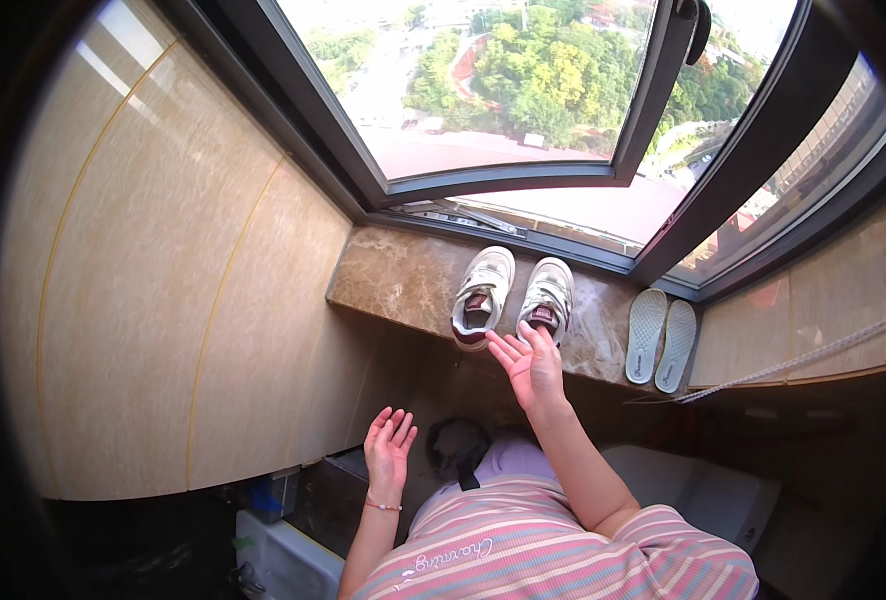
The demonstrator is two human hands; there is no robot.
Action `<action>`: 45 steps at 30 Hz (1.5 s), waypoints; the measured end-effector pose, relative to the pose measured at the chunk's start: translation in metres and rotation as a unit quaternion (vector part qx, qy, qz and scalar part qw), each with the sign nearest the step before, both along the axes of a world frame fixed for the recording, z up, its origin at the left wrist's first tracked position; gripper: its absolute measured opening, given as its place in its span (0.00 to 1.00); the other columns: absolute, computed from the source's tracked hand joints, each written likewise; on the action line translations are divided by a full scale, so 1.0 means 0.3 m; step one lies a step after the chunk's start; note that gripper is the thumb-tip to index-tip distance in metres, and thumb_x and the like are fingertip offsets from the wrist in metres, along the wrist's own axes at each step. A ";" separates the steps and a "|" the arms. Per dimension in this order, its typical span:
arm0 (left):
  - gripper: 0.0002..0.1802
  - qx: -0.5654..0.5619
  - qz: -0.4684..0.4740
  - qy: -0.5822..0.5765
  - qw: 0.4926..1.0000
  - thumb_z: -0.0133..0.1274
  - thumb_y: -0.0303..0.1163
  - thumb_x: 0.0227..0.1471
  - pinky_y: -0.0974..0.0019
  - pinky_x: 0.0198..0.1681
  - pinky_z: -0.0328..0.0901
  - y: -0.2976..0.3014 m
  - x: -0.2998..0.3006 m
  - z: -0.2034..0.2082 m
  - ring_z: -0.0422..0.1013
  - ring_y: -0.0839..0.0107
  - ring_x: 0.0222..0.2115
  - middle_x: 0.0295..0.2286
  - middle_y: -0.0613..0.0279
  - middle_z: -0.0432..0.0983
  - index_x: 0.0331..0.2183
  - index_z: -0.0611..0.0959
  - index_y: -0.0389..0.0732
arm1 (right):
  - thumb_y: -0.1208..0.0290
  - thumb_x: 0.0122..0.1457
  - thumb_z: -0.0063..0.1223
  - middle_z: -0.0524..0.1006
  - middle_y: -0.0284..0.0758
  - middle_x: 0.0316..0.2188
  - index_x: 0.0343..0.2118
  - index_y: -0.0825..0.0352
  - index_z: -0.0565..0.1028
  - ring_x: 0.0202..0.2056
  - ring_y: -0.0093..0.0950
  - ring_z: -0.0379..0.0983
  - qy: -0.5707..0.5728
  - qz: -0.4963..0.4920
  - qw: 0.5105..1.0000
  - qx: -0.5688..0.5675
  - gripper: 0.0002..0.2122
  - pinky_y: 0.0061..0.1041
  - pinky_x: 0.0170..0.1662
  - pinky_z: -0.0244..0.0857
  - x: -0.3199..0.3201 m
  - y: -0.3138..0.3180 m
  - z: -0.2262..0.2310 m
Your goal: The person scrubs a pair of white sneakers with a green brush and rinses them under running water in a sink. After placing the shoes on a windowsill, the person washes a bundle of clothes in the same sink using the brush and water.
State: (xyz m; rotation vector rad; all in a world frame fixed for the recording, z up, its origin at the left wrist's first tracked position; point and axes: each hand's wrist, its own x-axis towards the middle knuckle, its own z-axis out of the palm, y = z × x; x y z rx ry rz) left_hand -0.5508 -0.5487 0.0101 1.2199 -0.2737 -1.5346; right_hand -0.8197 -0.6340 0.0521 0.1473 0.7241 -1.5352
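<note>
A pair of white sneakers with dark red linings stands side by side on the brown marble windowsill (388,270), toes toward the window. My right hand (533,370) is at the heel of the right sneaker (548,290). Its fingers are spread, some of them reaching left below the left sneaker (484,285), and its fingertips overlap the right sneaker's heel; whether they press on it I cannot tell. Lower down, off the sill, my left hand (390,450) hovers palm up with its fingers apart, holding nothing. A pair of light grey insoles (660,340) lies at the sill's right end.
A dark-framed window sash (503,180) is tilted inward behind the sneakers, its handle (700,35) at the top. Beige panelled wall (163,280) rises on the left. A pale cord (803,357) runs along the right. Below are a white basin-like thing (288,560) and a grey-white lid-like surface (698,495).
</note>
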 end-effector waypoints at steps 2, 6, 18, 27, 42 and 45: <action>0.13 0.001 -0.002 0.004 1.000 0.43 0.27 0.58 0.54 0.50 0.66 -0.004 -0.011 0.005 0.68 0.56 0.50 0.43 0.58 0.73 0.46 0.72 0.41 | 0.70 0.56 0.54 0.45 0.61 0.58 0.60 0.68 0.42 0.53 0.52 0.63 -0.077 0.022 0.996 0.042 0.36 0.41 0.52 0.64 -0.012 -0.037 -0.039; 0.13 0.009 -0.001 0.006 1.000 0.43 0.27 0.58 0.54 0.50 0.66 0.002 -0.019 0.006 0.68 0.56 0.50 0.43 0.58 0.73 0.45 0.73 0.41 | 0.66 0.56 0.56 0.50 0.56 0.55 0.56 0.67 0.48 0.50 0.45 0.62 -0.193 0.055 0.975 0.093 0.32 0.36 0.47 0.67 0.002 -0.095 -0.063; 0.13 0.024 0.020 0.014 0.999 0.45 0.27 0.57 0.54 0.52 0.64 0.043 0.023 -0.014 0.67 0.56 0.51 0.43 0.59 0.73 0.45 0.73 0.42 | 0.63 0.60 0.47 0.47 0.55 0.59 0.58 0.84 0.41 0.62 0.47 0.46 -0.339 0.003 0.939 0.063 0.36 0.38 0.65 0.43 0.056 -0.161 -0.056; 0.12 0.014 0.018 0.034 0.999 0.45 0.28 0.57 0.53 0.52 0.64 0.021 0.029 -0.006 0.67 0.55 0.50 0.43 0.59 0.73 0.45 0.73 0.42 | 0.56 0.59 0.47 0.56 0.37 0.59 0.59 0.66 0.51 0.54 0.31 0.58 -0.180 -0.062 0.971 0.147 0.30 0.31 0.56 0.50 0.120 -0.219 -0.064; 0.12 0.038 0.041 0.065 0.996 0.44 0.28 0.58 0.53 0.53 0.63 0.077 0.088 -0.055 0.66 0.54 0.51 0.43 0.60 0.73 0.45 0.74 0.43 | 0.45 0.59 0.44 0.71 0.29 0.28 0.40 0.53 0.68 0.23 0.22 0.60 -0.015 0.066 0.965 0.255 0.17 0.24 0.27 0.53 0.058 -0.174 -0.064; 0.13 0.032 0.038 0.068 0.996 0.44 0.28 0.58 0.53 0.53 0.63 0.068 0.090 -0.053 0.65 0.53 0.51 0.43 0.61 0.73 0.45 0.74 0.43 | 0.54 0.58 0.50 0.69 0.25 0.26 0.39 0.49 0.69 0.23 0.20 0.62 0.146 0.076 0.962 0.217 0.10 0.19 0.22 0.51 0.093 -0.100 -0.001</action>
